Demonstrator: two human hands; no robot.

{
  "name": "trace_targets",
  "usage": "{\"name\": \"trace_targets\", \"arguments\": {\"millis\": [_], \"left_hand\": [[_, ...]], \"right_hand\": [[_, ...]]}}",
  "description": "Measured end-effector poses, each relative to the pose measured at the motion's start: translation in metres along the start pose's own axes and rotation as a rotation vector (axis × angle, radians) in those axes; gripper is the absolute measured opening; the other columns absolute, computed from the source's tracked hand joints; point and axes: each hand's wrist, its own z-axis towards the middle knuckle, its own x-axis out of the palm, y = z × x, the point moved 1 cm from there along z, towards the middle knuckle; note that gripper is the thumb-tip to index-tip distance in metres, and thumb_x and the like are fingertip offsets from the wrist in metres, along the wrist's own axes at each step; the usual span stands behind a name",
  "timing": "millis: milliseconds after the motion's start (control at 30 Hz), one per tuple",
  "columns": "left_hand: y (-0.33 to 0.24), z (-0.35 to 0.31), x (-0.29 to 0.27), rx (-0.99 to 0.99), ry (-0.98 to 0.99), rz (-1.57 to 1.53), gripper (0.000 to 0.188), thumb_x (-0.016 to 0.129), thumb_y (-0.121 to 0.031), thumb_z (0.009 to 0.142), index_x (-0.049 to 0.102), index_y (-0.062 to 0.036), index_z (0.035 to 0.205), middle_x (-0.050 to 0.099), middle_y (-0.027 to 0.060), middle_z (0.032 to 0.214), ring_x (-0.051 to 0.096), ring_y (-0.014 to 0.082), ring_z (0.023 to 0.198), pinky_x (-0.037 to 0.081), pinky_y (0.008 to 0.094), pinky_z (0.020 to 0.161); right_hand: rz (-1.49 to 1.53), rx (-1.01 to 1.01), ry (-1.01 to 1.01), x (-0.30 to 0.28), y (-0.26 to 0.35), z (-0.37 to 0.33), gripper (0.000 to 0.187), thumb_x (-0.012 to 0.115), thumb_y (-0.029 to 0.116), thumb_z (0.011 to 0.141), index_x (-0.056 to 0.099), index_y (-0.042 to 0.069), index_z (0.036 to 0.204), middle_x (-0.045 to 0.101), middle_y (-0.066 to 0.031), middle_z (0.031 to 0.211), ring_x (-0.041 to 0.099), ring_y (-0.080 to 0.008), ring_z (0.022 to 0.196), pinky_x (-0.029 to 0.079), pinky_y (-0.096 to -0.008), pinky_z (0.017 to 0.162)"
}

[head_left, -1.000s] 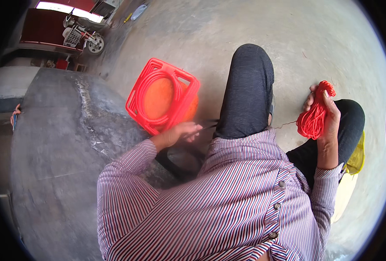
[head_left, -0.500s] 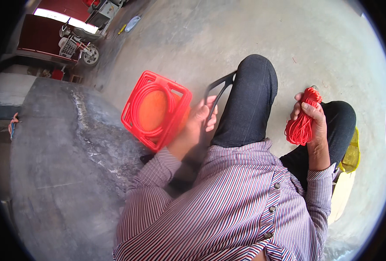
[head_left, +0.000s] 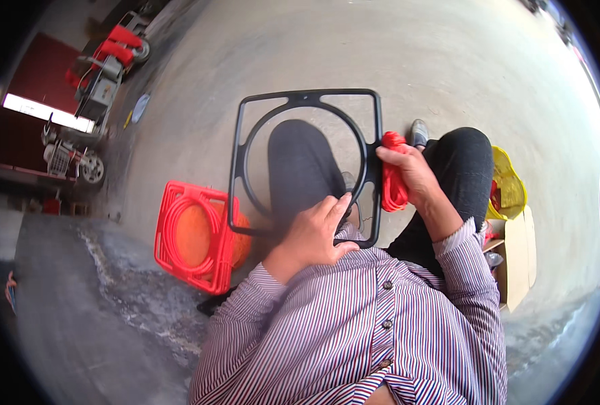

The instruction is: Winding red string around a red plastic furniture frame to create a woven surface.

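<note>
Over my left knee I hold up a black plastic frame (head_left: pixel 304 99), square outside with a round ring inside. My left hand (head_left: pixel 313 233) grips its lower right corner, the thumb lying along the bottom bar. In my right hand (head_left: pixel 411 169) is a folded bundle of red cord (head_left: pixel 394 185), pressed close beside the frame's right bar. The thumb of that hand reaches to the bar. To the left of the black frame sits a stack of similar red frames (head_left: pixel 226 263), with orange showing through the rings.
A concrete ledge (head_left: pixel 50 283) runs along my left. On the right stand a yellow basket (head_left: pixel 514 179) and an open cardboard box (head_left: pixel 518 263) with small things in it. Far left are a motorbike (head_left: pixel 67 158) and a larger vehicle (head_left: pixel 100 88) with red parts.
The black frame has come up from beside my left knee to in front of me. My right hand has brought the cord bundle leftward to the frame's right side.
</note>
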Motion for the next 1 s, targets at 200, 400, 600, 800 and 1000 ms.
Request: {"name": "trace_targets", "arguments": {"millis": [200, 400, 600, 800, 1000], "left_hand": [[0.005, -0.004, 0.024, -0.092, 0.114, 0.141, 0.086, 0.082, -0.031, 0.064, 0.043, 0.0064, 0.132, 0.055, 0.0179, 0.103, 0.061, 0.0336, 0.091, 0.053, 0.0386, 0.075], [0.006, -0.007, 0.022, -0.064, 0.0, 0.141, 0.073, 0.079, -0.022, 0.064, 0.05, 0.0039, 0.126, 0.056, 0.015, 0.105, 0.058, 0.0301, 0.096, 0.052, 0.0362, 0.077], [0.011, -0.017, 0.01, -0.028, -0.15, 0.142, 0.066, 0.078, -0.019, 0.064, 0.054, 0.0029, 0.122, 0.057, 0.0156, 0.11, 0.056, 0.0311, 0.095, 0.049, 0.0389, 0.081], [0.004, -0.015, 0.011, 0.027, -0.049, 0.275, 0.073, 0.075, -0.017, 0.064, 0.048, 0.005, 0.128, 0.056, 0.0164, 0.112, 0.054, 0.0295, 0.097, 0.043, 0.0376, 0.086], [0.014, 0.002, -0.015, 0.173, -0.37, 0.239, 0.056, 0.064, 0.0, 0.066, 0.053, 0.0057, 0.121, 0.06, 0.0155, 0.095, 0.06, 0.0291, 0.077, 0.05, 0.0391, 0.068]], "right_hand": [[-0.062, -0.032, -0.061, -0.002, -0.028, 0.022, 0.02, 0.065, -0.004, 0.077, 0.059, 0.003, 0.095, 0.059, -0.0031, 0.079, 0.059, -0.0151, 0.065, 0.05, -0.0307, 0.06], [-0.087, -0.074, -0.143, 0.001, -0.027, 0.015, 0.021, 0.063, -0.006, 0.075, 0.059, 0.004, 0.094, 0.056, -0.0008, 0.079, 0.056, -0.0134, 0.068, 0.048, -0.0293, 0.063], [-0.081, -0.126, -0.203, -0.008, -0.024, 0.011, 0.02, 0.063, -0.007, 0.075, 0.059, 0.006, 0.09, 0.056, -0.0001, 0.076, 0.056, -0.0131, 0.067, 0.047, -0.0292, 0.063], [0.008, -0.065, -0.237, -0.009, -0.006, 0.002, 0.017, 0.063, -0.004, 0.076, 0.058, 0.004, 0.09, 0.059, -0.003, 0.078, 0.059, -0.0158, 0.068, 0.05, -0.0302, 0.065], [0.343, -0.128, 0.008, -0.01, 0.018, -0.009, 0.02, 0.064, 0.009, 0.082, 0.056, 0.001, 0.099, 0.063, -0.0086, 0.081, 0.063, -0.0184, 0.072, 0.054, -0.0301, 0.067]]}}
